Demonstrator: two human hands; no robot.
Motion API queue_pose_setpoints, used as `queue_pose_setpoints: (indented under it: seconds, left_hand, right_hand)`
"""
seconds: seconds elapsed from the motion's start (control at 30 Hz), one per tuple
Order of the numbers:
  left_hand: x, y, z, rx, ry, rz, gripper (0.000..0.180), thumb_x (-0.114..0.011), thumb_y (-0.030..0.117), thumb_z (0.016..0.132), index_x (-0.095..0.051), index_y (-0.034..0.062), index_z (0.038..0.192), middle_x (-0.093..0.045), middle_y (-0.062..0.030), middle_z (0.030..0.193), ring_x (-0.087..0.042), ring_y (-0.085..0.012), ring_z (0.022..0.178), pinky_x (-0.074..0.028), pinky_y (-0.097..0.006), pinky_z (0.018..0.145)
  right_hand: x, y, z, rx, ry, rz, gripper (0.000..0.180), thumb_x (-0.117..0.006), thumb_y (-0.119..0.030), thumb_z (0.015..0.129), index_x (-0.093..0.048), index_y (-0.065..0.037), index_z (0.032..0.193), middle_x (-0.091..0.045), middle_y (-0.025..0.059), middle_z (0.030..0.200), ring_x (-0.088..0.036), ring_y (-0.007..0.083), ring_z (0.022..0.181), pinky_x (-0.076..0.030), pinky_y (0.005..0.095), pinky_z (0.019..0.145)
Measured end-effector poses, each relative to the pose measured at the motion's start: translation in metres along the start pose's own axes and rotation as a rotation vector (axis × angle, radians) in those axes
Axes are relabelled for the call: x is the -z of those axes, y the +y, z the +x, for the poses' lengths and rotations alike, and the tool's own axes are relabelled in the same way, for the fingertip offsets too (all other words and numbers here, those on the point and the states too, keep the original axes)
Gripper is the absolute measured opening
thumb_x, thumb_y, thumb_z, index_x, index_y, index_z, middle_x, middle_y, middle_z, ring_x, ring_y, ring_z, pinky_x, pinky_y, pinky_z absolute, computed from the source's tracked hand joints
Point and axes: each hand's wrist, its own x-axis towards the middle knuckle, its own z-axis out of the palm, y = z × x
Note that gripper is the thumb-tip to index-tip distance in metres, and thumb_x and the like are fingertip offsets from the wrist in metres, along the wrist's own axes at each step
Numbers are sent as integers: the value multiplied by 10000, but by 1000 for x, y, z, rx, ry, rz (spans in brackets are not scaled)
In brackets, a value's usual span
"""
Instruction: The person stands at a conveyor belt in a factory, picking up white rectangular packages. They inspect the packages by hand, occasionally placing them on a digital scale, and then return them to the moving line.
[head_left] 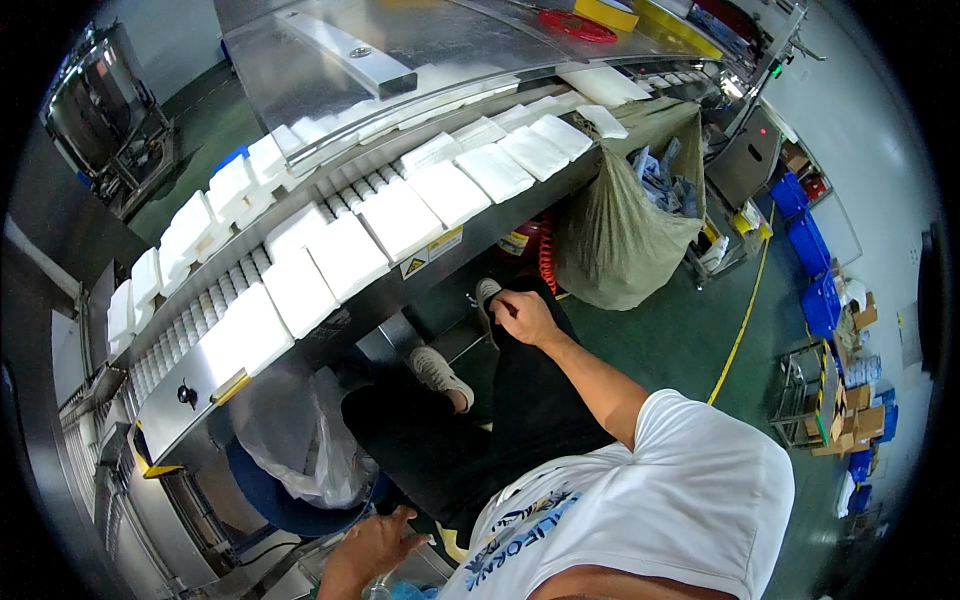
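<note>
Olive sack (618,245), stuffed with blue material, hangs at the right end of the roller conveyor (190,335); red coiled hose (546,256) beside it; below the conveyor's near edge, blue bin (290,513) with clear plastic bag (322,440) stands beside the left knee; 2 black-trousered legs (525,400) lie between the hands; left hand (372,548), near the bin, fingers loosely parted; right hand (525,316) rests on the right knee, fingers bent, contents cannot be told; flat white packets (345,256), rectangular, smooth-faced, lie in 1 row along the conveyor's near edge, others behind; some touch or overlap.
</note>
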Motion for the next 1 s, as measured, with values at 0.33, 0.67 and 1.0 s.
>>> queue_pose_setpoints:
  seconds: [0.33, 0.67, 1.0]
  left_hand:
    - [7, 5, 0, 60, -46, -41, 586, -760, 458, 947, -669, 0, 1301, -767, -265, 910, -782, -380, 791, -627, -464, 702]
    - [21, 22, -1, 136, -105, -59, 584, -687, 525, 991, -644, 42, 1316, -775, -166, 859, -779, -319, 805, -600, -420, 726]
    - [8, 9, -1, 9, -13, -15, 546, -738, 446, 973, -653, -9, 1261, -768, -185, 812, -779, -306, 722, -605, -437, 659]
  right_hand:
    - [-1, 5, -1, 17, -16, -57, 251, -599, -212, 963, -734, 0, 955, -738, 151, 772, -748, 301, 714, -576, 396, 675]
    - [-4, 11, 1, 68, 27, -57, 216, -672, -215, 917, -749, -13, 917, -718, 216, 787, -719, 400, 725, -566, 473, 662]
    - [1, 10, -2, 79, 25, -87, 229, -663, -217, 931, -744, -5, 910, -730, 203, 792, -727, 386, 715, -576, 457, 660]
